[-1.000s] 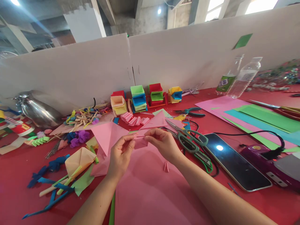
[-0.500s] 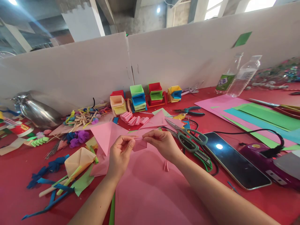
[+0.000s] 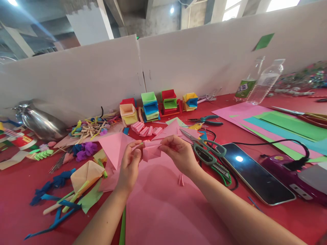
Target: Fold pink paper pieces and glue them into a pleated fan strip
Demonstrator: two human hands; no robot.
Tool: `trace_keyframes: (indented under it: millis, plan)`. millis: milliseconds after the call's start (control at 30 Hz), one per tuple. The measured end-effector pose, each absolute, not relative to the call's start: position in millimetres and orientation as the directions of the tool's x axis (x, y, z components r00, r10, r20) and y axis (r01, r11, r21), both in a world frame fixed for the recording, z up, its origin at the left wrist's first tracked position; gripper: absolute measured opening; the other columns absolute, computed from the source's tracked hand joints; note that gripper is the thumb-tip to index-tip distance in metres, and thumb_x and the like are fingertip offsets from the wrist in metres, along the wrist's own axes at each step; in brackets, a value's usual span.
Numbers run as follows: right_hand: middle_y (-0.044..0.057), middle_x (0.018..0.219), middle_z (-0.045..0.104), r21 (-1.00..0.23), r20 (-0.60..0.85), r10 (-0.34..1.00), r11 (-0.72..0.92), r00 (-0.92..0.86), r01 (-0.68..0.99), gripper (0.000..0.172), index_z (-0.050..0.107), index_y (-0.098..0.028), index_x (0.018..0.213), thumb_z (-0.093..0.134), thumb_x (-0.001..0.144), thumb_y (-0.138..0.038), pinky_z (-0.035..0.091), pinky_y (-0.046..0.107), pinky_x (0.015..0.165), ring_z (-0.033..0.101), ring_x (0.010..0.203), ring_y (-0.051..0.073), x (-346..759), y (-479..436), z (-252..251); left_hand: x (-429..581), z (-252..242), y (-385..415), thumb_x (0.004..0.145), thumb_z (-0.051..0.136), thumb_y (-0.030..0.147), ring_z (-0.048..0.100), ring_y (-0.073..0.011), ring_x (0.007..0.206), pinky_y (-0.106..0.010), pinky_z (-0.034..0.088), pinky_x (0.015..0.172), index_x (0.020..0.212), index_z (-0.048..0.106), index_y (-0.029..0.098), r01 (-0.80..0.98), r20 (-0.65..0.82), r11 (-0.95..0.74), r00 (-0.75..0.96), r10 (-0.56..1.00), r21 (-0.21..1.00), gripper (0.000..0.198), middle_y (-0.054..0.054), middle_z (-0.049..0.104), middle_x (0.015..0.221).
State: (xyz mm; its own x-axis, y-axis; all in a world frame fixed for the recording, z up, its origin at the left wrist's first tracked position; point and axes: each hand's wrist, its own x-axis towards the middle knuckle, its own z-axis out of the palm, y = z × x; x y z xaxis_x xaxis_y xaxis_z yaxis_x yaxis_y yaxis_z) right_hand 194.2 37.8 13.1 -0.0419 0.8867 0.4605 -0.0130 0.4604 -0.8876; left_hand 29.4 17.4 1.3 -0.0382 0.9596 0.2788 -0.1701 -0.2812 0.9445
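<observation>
Paper, pink and creased into a small folded piece, sits up off the work surface between the person's two hands, its long axis running roughly crosswise from one set of fingertips to the other, with a narrow flap standing along its far upper edge. Right hand has the surer contact: thumb and forefinger are closed together on the piece's right end, the other fingers curled behind. Left hand lies at the opposite end, forefinger up by the flap and thumb lower, a slight gap showing between them; whether they pinch the edge or merely touch it cannot be told. Neither hand is clearly nearer, since the piece fills the space between them. Beneath spreads a large pink sheet, and on it, just below the right wrist, stands a tiny folded pink strip. Beyond the fingertips, a cluster of folded pink strips lies in front of stacked paper boxes. Grey-green-handled scissors rest to the right, close to that hand, with a smartphone farther right on the red tabletop.
</observation>
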Motion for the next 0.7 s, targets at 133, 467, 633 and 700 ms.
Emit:
trace_keyframes:
  millis: [133, 467, 633, 700]
  plan:
    - [0.000, 0.073, 0.059, -0.839, 0.531, 0.840, 0.540, -0.115, 0.070, 0.005, 0.065, -0.020, 0.081, 0.062, 0.077, -0.019, 0.046, 0.026, 0.063, 0.056, 0.067, 0.013, 195.8, 37.4, 13.1, 25.9, 3.3, 20.1, 0.082, 0.056, 0.032, 0.062, -0.0167, 0.090, -0.026, 0.046, 0.079, 0.103, 0.061, 0.019, -0.059, 0.193, -0.189, 0.076, 0.978, 0.980, 0.025, -0.004, 0.068, 0.100]
    - [0.001, 0.088, 0.057, -0.750, 0.599, 0.772, 0.634, -0.215, 0.187, 0.005, 0.068, -0.022, 0.074, 0.072, 0.072, -0.022, 0.046, 0.030, 0.078, 0.057, 0.086, 0.015, 195.5, 35.6, 16.1, 27.6, 3.7, 16.4, 0.084, 0.054, 0.025, 0.061, -0.0140, 0.082, -0.021, 0.044, 0.071, 0.099, 0.064, 0.017, 0.052, 0.244, -0.251, 0.117, 0.963, 0.967, 0.020, -0.002, 0.068, 0.088]
    - [0.002, 0.081, 0.056, -0.744, 0.594, 0.771, 0.635, -0.230, 0.207, 0.008, 0.064, -0.019, 0.069, 0.065, 0.077, -0.018, 0.046, 0.028, 0.073, 0.056, 0.078, 0.014, 196.5, 35.8, 18.2, 29.7, 4.1, 15.3, 0.084, 0.055, 0.031, 0.061, -0.0144, 0.084, -0.022, 0.044, 0.073, 0.100, 0.064, 0.018, 0.044, 0.226, -0.232, 0.117, 0.967, 0.972, 0.023, -0.003, 0.069, 0.089]
    - [0.002, 0.079, 0.056, -0.728, 0.603, 0.761, 0.647, -0.240, 0.225, 0.012, 0.062, -0.018, 0.068, 0.061, 0.080, -0.017, 0.045, 0.027, 0.071, 0.056, 0.075, 0.013, 196.7, 35.3, 19.0, 29.7, 2.7, 15.5, 0.084, 0.055, 0.033, 0.060, -0.0131, 0.079, -0.021, 0.043, 0.070, 0.102, 0.064, 0.018, 0.045, 0.202, -0.208, 0.109, 0.973, 0.977, 0.025, -0.002, 0.069, 0.088]
